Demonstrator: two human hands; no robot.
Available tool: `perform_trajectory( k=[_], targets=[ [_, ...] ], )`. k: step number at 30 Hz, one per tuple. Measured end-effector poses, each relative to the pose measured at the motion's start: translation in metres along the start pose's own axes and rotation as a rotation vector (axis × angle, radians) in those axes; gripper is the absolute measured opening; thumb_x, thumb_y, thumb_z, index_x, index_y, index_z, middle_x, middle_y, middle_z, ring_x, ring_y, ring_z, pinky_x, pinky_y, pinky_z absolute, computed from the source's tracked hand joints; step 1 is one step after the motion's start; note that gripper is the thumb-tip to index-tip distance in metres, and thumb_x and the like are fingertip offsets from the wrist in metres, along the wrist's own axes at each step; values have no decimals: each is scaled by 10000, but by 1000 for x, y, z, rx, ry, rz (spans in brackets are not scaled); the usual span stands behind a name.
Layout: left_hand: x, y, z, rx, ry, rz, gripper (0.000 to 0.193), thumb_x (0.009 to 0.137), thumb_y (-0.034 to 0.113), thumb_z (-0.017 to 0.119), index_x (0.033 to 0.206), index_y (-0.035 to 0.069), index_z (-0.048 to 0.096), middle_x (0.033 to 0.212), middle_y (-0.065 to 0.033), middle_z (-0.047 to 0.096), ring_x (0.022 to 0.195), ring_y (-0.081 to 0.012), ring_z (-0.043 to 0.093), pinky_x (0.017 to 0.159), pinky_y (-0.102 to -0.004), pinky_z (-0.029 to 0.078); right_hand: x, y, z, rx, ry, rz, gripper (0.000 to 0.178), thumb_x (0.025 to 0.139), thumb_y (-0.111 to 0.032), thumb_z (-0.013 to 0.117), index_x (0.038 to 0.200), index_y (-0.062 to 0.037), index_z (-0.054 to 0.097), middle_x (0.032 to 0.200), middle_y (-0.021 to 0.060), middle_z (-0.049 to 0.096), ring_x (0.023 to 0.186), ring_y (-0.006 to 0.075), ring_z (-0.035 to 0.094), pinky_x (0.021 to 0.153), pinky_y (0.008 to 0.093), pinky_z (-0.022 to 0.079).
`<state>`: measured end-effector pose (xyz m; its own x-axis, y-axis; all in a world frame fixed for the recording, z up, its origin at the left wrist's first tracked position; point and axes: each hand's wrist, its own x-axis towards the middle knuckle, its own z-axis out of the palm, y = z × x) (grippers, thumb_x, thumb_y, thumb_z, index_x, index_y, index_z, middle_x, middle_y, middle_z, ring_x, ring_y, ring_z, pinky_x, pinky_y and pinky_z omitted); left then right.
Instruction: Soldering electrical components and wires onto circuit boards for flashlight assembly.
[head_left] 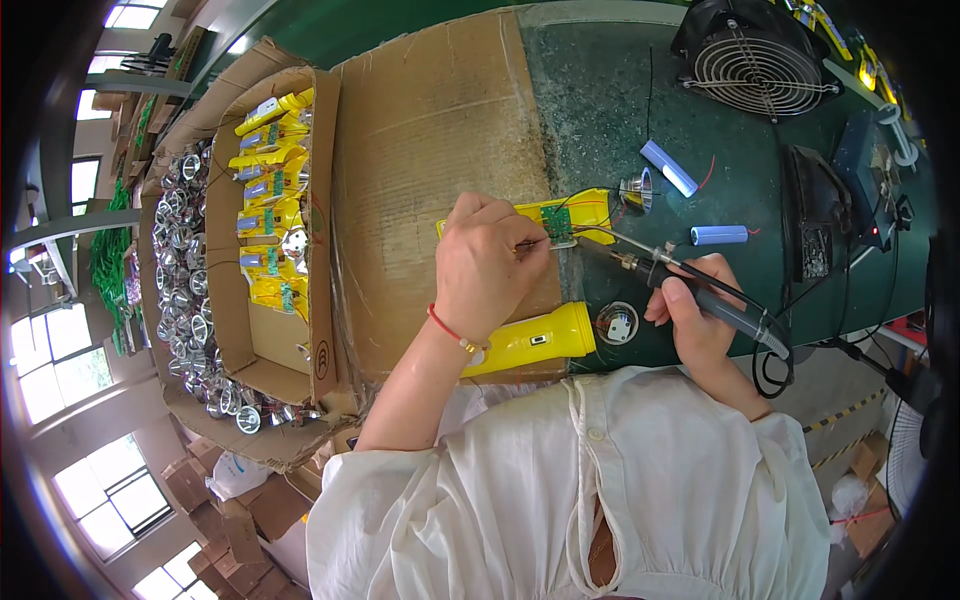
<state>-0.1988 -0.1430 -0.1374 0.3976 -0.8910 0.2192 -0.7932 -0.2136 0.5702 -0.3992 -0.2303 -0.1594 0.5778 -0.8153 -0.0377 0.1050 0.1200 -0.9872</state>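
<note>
My left hand is closed in a pinch over an open yellow flashlight shell. A thin dark piece shows at its fingertips, too small to name. Beside those fingertips a green circuit board sits in the shell. My right hand grips a soldering iron with a thin metal feed tube along it; its tip points left, close to the board. Below the shell lies a yellow flashlight body, partly behind my left wrist. One silver reflector lies by its end, another reflector by the shell.
Blue cylindrical batteries with wires lie on the green table. Cardboard covers its left part. A carton holds several yellow shells, beside many reflectors. A black fan and a soldering stand stand at right.
</note>
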Motion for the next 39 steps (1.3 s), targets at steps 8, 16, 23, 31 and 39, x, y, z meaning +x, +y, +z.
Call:
perform_trajectory(
  k=[8,16,23,31,39],
  targets=[
    [0,1,-1,42,-22,0,33,602,93,651,625,70,642,629,-42,557,730,-232,507,637,-319,442,-2,-1,-10,55,5,-40,132,809,-57,562,883,1,470,625,85,558,509,107,546,447,200,433],
    [3,8,-31,127,-82,101,205,621,95,652,825,76,655,854,-74,590,828,-252,532,703,-318,452,0,-1,-18,62,57,-55,128,807,-56,556,883,-2,469,624,91,559,497,120,548,439,205,436],
    [25,-46,-53,346,-250,-8,387,578,131,661,957,73,607,887,-118,565,851,-282,557,737,-350,471,17,2,-34,84,133,-120,137,811,-69,548,887,-2,456,610,96,546,465,132,533,410,210,418],
    [196,-139,-62,507,260,-273,299,655,228,673,897,58,629,915,-172,588,846,-309,581,747,-374,476,9,-2,-30,38,184,-47,109,805,-33,533,869,5,454,595,99,550,466,128,539,412,211,426],
    [163,-169,-39,474,368,-77,529,739,220,642,1205,55,456,1136,-167,522,1049,-305,507,887,-361,413,13,7,-28,36,176,-36,105,804,-36,540,859,13,465,592,104,552,465,127,537,411,214,424]
  ],
)
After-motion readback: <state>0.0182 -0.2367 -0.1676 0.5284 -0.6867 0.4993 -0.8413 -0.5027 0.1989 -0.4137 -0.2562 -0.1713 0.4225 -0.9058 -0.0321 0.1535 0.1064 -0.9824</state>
